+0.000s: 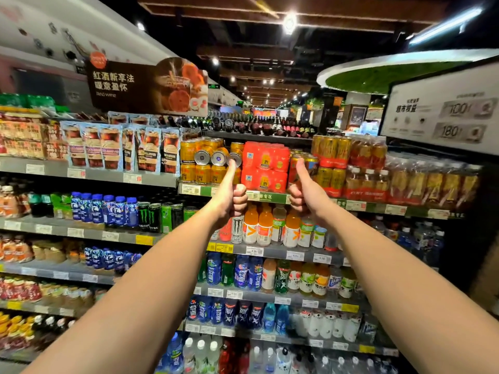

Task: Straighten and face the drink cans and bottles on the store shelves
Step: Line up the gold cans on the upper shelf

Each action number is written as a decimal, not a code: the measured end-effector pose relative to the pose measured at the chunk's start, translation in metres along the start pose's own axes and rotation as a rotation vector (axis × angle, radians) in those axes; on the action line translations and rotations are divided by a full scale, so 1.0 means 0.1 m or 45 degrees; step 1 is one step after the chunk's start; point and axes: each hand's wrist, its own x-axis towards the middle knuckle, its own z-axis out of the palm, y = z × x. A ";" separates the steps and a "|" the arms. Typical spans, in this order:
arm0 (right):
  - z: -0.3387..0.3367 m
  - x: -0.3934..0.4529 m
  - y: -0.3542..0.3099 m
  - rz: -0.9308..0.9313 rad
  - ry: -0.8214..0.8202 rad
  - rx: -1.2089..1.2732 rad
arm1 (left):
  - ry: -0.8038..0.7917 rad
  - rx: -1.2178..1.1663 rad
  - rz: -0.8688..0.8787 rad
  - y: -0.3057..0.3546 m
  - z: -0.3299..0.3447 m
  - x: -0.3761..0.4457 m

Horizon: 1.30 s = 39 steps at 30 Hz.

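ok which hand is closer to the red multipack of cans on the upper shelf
Judging by the image alone, the left. The left hand, thumb up, overlaps the lower left corner of the red multipack. The right hand, also thumb up, sits just off its right edge, before the cans beside it.

The shelves are brightly and evenly lit, while the ceiling [310, 47] above stays dark, broken by small round spotlights [289, 22] that flare into white blobs with soft halos. A long tube light [445, 24] at the upper right smears into a pale streak. Glare washes out the white sign [442, 114] on the right, leaving its print faint. Colours are saturated, the oranges and reds almost glowing. The wide lens bends the shelf lines [89, 174] and stretches both forearms toward the lower corners. Sharpness is best near the middle; the left and right edges are blurred, labels there unreadable. Shadows are soft and weak.
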 end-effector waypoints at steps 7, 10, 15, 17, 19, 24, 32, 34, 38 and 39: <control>-0.07 0.62 0.24 0.007 -0.020 0.019 | -0.011 0.023 -0.024 -0.15 -0.04 0.59; -0.15 1.00 0.29 -0.022 -0.069 0.049 | 0.035 0.046 -0.023 -0.12 -0.03 0.92; -0.33 1.63 0.29 -0.046 -0.152 0.067 | 0.172 0.074 0.010 0.03 0.03 1.43; -0.37 1.85 0.31 -0.059 -0.184 0.079 | 0.201 0.077 0.025 0.06 0.05 1.59; -0.37 2.06 0.34 -0.068 -0.223 0.092 | 0.225 0.063 0.044 0.03 0.03 1.75; -0.22 2.42 0.45 -0.063 -0.321 0.111 | 0.295 0.092 0.031 -0.08 -0.11 2.01; 0.19 2.86 0.52 -0.070 -0.375 0.111 | 0.336 0.105 0.021 -0.07 -0.60 2.28; 0.35 2.94 0.50 -0.067 -0.357 0.103 | 0.315 0.108 0.016 -0.06 -0.75 2.33; 0.64 3.08 0.41 -0.077 -0.314 0.061 | 0.249 0.122 0.004 0.02 -1.09 2.47; 0.71 3.12 0.38 -0.078 -0.298 0.047 | 0.229 0.124 -0.003 0.05 -1.18 2.51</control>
